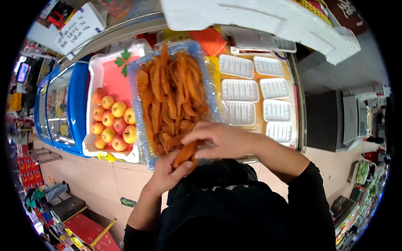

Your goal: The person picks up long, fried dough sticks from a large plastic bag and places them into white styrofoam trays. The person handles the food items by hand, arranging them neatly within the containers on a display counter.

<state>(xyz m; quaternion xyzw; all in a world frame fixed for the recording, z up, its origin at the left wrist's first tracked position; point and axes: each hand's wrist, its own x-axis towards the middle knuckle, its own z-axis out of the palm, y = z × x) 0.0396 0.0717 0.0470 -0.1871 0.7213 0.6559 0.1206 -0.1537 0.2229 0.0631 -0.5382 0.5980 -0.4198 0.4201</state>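
1. Item in hand: one orange dried fruit strip, held at the near edge of the heap. My left hand has its fingers closed around the strip's lower end; my right hand lies over its upper end, fingers curled down onto it.
2. Source: heap of dried strips in a clear plastic-lined tray, centre of the bench, running from near to far.
3. Left of tray: white foam box with red lining, holding apples in its near half.
4. Right of tray: empty white foam trays laid in two columns on a yellow surface.
5. Far side: large white foam lid. Far left: blue freezer cabinet.
6. Step, as I judge it: picking and sorting strips, one lifted clear of the heap.
7. Next move, as I judge it: calls for a steady two-handed hold, parting the strip from its sticky neighbours without dragging others off the near edge.
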